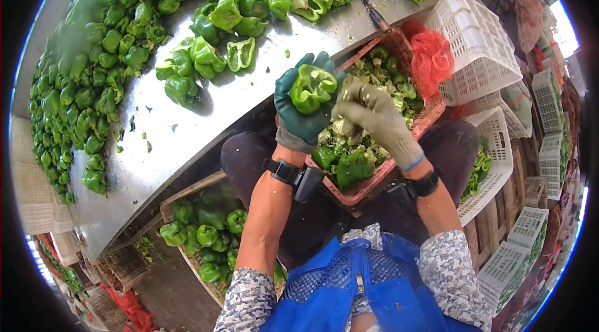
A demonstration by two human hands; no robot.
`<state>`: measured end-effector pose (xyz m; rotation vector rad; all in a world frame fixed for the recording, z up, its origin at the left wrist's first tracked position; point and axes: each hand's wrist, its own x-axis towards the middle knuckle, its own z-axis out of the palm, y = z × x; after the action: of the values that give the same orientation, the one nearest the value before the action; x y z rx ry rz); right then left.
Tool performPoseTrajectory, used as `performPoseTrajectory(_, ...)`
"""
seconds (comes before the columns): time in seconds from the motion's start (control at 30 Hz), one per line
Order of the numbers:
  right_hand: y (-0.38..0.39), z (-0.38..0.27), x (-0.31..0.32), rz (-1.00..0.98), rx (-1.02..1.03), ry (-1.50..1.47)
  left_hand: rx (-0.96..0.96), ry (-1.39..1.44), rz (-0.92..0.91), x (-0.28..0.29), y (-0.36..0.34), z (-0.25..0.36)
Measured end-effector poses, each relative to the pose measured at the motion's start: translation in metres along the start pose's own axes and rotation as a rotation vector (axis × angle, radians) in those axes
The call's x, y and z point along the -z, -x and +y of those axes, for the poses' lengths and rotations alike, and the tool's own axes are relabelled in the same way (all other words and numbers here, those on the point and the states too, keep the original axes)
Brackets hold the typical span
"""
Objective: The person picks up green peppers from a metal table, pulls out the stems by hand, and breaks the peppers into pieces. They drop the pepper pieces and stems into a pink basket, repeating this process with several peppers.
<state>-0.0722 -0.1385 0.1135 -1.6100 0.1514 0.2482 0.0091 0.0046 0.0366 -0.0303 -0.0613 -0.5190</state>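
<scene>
A green bell pepper [312, 89], cut open with its hollow inside and pale ribs showing, rests in my left hand [304, 107], gloved in dark green, fingers curled round it. Just to its right is my right hand [376, 119], in a beige knit glove. Its fingers are bent down and closed, slightly blurred; whatever they may hold is hidden. Below both hands, between my knees, stands a red plastic crate [430, 104] with pale cores, seeds and several green peppers [354, 168] in it.
Heaped peppers [81, 89] cover the left and back of a metal table [168, 145]. Cut peppers [240, 54] lie nearer, and a knife [374, 13] sits by its edge. A crate of peppers [209, 236] is at lower left. White crates [477, 45] and red netting [432, 54] are at right.
</scene>
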Motion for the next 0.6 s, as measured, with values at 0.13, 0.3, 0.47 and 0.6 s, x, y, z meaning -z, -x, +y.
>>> performPoseTrajectory(0.13,0.009,0.031,0.014,0.253,0.532,0.829,0.018,0.076,0.063,-0.001,-0.006,0.002)
performPoseTrajectory(0.3,-0.016,0.04,-0.031,0.475,0.617,0.593,-0.307,-0.797,0.175,0.031,-0.01,-0.013)
performPoseTrajectory(0.47,-0.051,0.066,-0.016,0.473,0.651,0.546,-0.541,-1.477,0.057,0.044,-0.005,-0.021)
performPoseTrajectory(0.6,-0.045,0.025,0.003,0.149,0.059,-0.51,-0.138,-0.523,0.27,0.027,-0.009,0.002)
